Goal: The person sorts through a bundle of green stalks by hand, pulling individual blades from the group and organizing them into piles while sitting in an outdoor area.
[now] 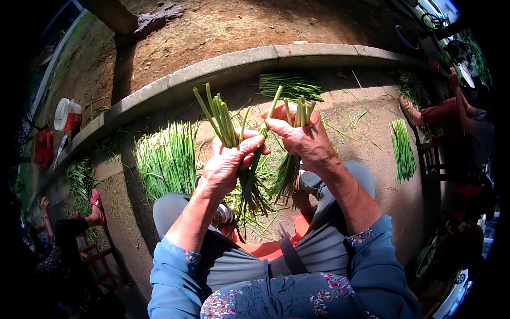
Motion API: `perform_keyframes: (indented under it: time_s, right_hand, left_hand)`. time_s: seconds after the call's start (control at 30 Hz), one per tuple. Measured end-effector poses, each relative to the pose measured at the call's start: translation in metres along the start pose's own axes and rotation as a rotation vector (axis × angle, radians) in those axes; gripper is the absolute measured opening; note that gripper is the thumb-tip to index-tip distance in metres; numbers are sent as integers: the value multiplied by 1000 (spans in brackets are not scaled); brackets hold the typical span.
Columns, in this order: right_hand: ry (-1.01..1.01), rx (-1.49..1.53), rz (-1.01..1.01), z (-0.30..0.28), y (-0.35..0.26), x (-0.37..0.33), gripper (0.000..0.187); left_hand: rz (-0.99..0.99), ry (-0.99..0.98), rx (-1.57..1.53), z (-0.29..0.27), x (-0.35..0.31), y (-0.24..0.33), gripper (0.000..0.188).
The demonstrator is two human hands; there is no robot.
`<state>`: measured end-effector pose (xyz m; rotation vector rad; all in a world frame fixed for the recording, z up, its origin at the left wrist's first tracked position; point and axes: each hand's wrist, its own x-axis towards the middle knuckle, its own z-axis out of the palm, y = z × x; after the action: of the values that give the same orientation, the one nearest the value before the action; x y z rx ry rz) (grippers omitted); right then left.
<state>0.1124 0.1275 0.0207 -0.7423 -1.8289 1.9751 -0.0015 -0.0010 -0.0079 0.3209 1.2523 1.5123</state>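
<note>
My left hand (228, 162) grips a bunch of green leafy stalks (222, 114) with the cut ends pointing up and the leaves hanging down between my knees. My right hand (303, 139) holds a second bunch of stalks (300, 112) the same way, and its fingertips pinch one single stalk (272, 106) that slants across between both hands. The two hands are close together, almost touching, above an orange-red stool edge (265, 249).
Piles of the same green stalks lie on the ground: a large pile (167, 157) at left, one pile (291, 86) by the concrete curb (223, 69), another pile (404, 149) at right. Other seated people are at lower left (79, 223) and upper right (451, 114). A red-and-white container (67, 114) stands at far left.
</note>
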Motion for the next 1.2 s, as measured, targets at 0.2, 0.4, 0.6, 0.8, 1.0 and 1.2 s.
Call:
perform_keyframes:
  time_s: [0.2, 0.4, 0.6, 0.8, 1.0, 1.2]
  right_hand:
    - [25, -70, -40, -4, 7, 0, 23]
    - [3, 46, 26, -4, 6, 1, 24]
    - [-40, 7, 23, -1, -3, -1, 21]
    - [-34, -47, -31, -2, 6, 1, 19]
    - [24, -264, -148, -3, 12, 6, 16]
    - [41, -139, -67, -2, 7, 4, 17]
  left_hand:
    - [7, 41, -24, 5, -3, 0, 20]
    - [-48, -17, -56, 0, -2, 0, 20]
    - [-25, -67, -95, -4, 0, -2, 20]
    - [-39, -31, -83, 4, -2, 1, 21]
    - [-52, -99, -32, 1, 0, 1, 22]
    - [-12, -121, -61, 1, 0, -2, 23]
